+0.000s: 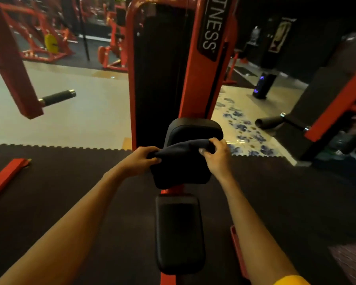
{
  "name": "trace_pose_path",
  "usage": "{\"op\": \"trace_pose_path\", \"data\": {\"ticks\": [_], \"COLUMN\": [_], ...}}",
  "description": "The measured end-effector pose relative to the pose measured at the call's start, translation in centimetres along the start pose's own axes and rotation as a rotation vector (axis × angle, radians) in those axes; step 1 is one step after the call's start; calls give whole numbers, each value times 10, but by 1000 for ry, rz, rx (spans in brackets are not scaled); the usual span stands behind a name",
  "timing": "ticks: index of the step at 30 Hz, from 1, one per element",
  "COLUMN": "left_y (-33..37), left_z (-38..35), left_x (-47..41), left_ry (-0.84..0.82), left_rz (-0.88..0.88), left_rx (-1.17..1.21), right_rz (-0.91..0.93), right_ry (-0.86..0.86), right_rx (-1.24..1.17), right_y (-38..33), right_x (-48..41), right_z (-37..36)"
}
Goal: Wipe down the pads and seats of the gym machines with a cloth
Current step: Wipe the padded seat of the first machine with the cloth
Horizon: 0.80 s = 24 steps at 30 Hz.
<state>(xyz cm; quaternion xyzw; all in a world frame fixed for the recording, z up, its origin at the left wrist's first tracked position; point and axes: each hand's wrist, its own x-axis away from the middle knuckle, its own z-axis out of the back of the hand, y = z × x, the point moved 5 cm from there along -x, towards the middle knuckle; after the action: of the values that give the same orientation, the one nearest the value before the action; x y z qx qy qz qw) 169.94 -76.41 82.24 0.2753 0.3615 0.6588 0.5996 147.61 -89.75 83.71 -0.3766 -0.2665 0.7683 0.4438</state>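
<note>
left hand point(146, 159) curls its fingers round the left end of the dark cloth point(179, 161); right hand point(216, 153) pinches the right end between thumb and fingers. from my remote station i read both as firm holds, with the cloth stretched between them.

location of the cloth: it is draped across the near part of the upper pad point(193, 128) of the red machine point(191, 68) and hangs down over the pad's front. the far part of the pad shows bare above the cloth.

the seat point(179, 229) lies below and nearer to me, apart from the cloth, with neither hand on it.

progress, as judged: the work on this machine is at the upper pad. i cannot tell from its dark surface whether any part of it has been wiped. the seat appears to be yet to do; the light gives no streak or sheen to confirm either way. other red machines point(39, 38) stand well apart across the pale floor point(70, 120), and their pads are too small and blurred to assess.

noted nearby: a black grip point(57, 97) on the left and another grip point(271, 122) on the right, both untouched.
</note>
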Motion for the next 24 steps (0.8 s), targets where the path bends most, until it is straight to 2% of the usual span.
{"op": "trace_pose_path", "data": {"ticks": [3,6,10,12,16,20,24], "left_y": [5,8,8,7,2,-5,-10], "left_z": [7,13,34,37,24,12,6], "left_x": [-14,-36,-82,-108,-133,-148,-159], "left_ry": [-100,-160,124,119,30,-27,-49], "left_rz": [-50,-87,-265,-341,-451,-509,-548], "left_rx": [-31,93,133,82,-109,-41,-27], "right_rz": [-1,37,180,256,293,246,220], "right_ry": [64,194,400,475,460,414,517], "right_rx": [17,78,125,137,109,224,418], "right_y": [-14,-28,-45,-53,-62,-50,-50], "right_x": [-2,-4,-16,-29,-46,-56,-64], "right_z": [13,20,18,7,-28,-70,-87]}}
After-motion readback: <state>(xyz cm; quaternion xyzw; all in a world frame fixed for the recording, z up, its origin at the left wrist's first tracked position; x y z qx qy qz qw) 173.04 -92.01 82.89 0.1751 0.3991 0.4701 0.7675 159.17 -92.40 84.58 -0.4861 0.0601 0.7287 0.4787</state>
